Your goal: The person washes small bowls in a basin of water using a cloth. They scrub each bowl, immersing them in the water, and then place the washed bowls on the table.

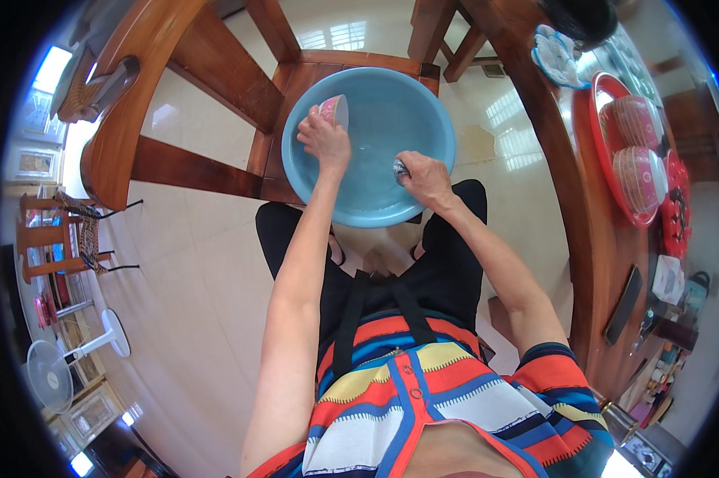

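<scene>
A blue basin (435, 119) sits on a wooden chair (292, 80) in front of the seated person's knees, a low, central spot that probably lets both arms reach down into it without stretching. The left hand (325, 139) holds a pink bowl (337, 110) over the basin's left side, its fingers curled around the outer wall and the bowl tipped with its opening toward the right; that tilt likely turns the inside to face the other hand. The right hand (428, 182) is at the basin's near right side, fingers closed around a silvery wad (400, 170), mostly hidden by the grip, so its exact kind is hard to tell. Bowl and wad are apart, both above the basin, presumably so drips fall inside. On the tabletop (614, 239) to the right, a red tray (597, 127) carries two bowl stacks (640, 175), perhaps nested to save room, within easy reach.
</scene>
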Tool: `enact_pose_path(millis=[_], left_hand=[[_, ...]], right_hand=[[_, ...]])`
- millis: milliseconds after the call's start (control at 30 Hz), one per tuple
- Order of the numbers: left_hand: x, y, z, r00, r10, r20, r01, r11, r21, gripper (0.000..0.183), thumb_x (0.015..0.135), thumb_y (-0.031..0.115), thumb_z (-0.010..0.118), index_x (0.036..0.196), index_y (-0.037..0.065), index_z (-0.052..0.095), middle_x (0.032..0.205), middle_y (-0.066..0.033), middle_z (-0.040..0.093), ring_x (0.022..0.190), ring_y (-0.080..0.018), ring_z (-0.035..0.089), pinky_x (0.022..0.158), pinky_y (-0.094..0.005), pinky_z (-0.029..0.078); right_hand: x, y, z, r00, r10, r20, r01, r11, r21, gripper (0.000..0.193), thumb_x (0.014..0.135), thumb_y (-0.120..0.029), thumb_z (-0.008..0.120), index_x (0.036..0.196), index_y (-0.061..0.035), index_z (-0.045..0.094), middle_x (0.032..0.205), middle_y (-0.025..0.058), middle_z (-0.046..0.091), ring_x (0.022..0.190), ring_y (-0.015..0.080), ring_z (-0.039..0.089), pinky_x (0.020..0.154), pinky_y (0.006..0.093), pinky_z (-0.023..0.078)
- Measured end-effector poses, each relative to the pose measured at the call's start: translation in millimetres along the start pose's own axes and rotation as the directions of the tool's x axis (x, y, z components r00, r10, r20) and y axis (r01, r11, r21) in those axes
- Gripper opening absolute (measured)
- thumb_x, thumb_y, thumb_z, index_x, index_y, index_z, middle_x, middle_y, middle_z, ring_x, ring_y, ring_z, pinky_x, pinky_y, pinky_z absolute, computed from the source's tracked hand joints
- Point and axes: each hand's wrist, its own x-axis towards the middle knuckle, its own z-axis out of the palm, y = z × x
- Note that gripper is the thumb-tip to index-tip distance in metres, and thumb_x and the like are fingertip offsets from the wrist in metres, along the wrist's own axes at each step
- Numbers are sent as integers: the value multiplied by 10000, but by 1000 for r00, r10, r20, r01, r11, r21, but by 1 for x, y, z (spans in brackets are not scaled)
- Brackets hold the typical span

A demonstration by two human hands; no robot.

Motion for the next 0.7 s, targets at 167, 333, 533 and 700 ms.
enact_pose_path(millis=[167, 333, 533, 700], left_hand=[[15, -6, 25, 966, -216, 141, 236, 961, -145, 571, 769, 180, 549, 1275, 57, 316, 1264, -227, 338, 1168, -422, 296, 935, -520, 314], [13, -23, 44, 945, -267, 187, 310, 914, -260, 662, 757, 230, 582, 1287, -11, 267, 1257, -263, 324, 1178, -427, 285, 981, -497, 278], [5, -14, 30, 948, -291, 127, 313, 924, -220, 768, 747, 289, 667, 1297, -8, 220, 1255, -272, 271, 1174, -418, 282, 974, -512, 280], [-11, 13, 1, 989, -145, -24, 146, 980, 136, 640, 765, 231, 649, 1283, 92, 301, 1247, -184, 328, 1164, -382, 317, 905, -544, 322]], right_hand=[[0, 2, -1, 999, 32, -23, -32, 999, 28, 180, 739, -101, 609, 908, -71, 555, 842, 128, 608, 789, 320, 604, 674, 421, 478], [0, -4, -5, 998, 65, -8, -64, 995, 73, 185, 731, -99, 614, 904, -68, 557, 845, 132, 607, 792, 326, 602, 674, 422, 477], [-1, 2, -3, 997, 66, -39, -63, 995, 79, 149, 732, -102, 598, 861, -60, 536, 822, 137, 599, 784, 327, 603, 659, 425, 477], [-2, 7, 2, 998, 55, -36, -54, 998, 38, 132, 730, -103, 593, 839, -62, 531, 810, 132, 602, 770, 324, 611, 641, 428, 488]])
